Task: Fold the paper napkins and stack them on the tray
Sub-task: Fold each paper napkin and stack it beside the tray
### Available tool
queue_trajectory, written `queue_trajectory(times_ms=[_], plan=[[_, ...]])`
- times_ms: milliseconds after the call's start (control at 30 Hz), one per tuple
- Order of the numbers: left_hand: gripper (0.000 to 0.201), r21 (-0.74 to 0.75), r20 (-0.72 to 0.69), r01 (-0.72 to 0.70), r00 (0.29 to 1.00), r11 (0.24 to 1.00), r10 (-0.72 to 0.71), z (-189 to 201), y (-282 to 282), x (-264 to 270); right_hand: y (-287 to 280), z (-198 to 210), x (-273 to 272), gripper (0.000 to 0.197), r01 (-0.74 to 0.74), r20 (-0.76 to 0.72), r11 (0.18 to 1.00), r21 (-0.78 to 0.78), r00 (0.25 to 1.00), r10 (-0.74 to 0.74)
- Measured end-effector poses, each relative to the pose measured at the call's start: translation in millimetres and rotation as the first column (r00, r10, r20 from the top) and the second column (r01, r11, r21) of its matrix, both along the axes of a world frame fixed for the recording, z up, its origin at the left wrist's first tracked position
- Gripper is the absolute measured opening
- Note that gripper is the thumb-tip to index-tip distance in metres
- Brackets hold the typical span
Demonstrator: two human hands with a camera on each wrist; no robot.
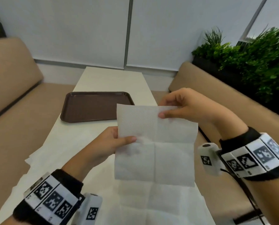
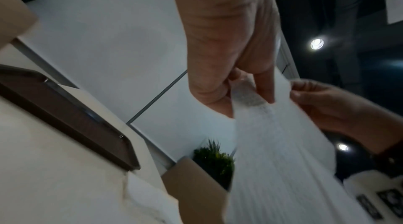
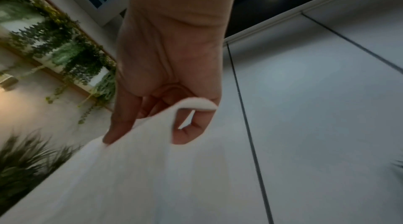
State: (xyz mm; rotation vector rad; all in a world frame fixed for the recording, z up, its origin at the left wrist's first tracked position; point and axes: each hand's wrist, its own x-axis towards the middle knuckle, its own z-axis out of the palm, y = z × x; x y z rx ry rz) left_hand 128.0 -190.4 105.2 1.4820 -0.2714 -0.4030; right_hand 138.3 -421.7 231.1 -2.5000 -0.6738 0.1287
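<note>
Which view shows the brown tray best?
The head view: the whole brown tray lies on the white table, nothing stacked on it, only its near right corner hidden by the held napkin. The left wrist view catches only its blurred rim edge-on; the right wrist view misses it.

The left hand [image 2: 226,41] pinched a white paper napkin [image 2: 274,150] at its upper edge, thumb against fingers. The right hand [image 2: 322,105] gripped the same napkin just beside it. At lower left, a brown tray [image 2: 72,115] lay on the white table [image 2: 50,176].
</note>
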Motion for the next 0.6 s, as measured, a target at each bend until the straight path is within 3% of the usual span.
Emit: queue_trajectory(times_ms=[67,133,167,267,400,600], plan=[[0.029,-0.114,-0.04,-0.061,0.998,0.992,0.057,7.8,5.0,2.6,-18.2,-6.3,0.1,0.03,0.057,-0.134,0.98,0.192,0.99,-0.032],[0.03,-0.207,-0.076,-0.109,0.993,0.972,0.095,10.7,11.3,5.6,-36.1,-29.7,-1.3,0.06,0.141,-0.331,0.882,0.45,0.944,0.019],[0.032,-0.24,-0.086,-0.12,0.991,0.963,0.102,11.2,13.9,6.7,-39.3,-46.6,-3.5,0.065,0.168,-0.384,0.834,0.525,0.922,0.056],[0.037,-0.239,-0.048,-0.097,0.995,0.966,0.088,10.8,21.2,8.6,-28.4,-88.9,-10.8,0.045,0.221,-0.391,0.77,0.599,0.92,0.04],[0.06,-0.155,0.064,0.006,0.998,0.988,0.004,8.5,34.3,9.0,-23.5,-101.3,-13.2,0.026,0.275,-0.356,0.674,0.686,0.934,-0.019],[0.061,-0.13,0.138,0.01,0.99,0.991,0.009,6.4,45.4,14.4,-30.8,-101.4,-12.0,0.024,0.213,-0.231,0.694,0.688,0.97,-0.069]])
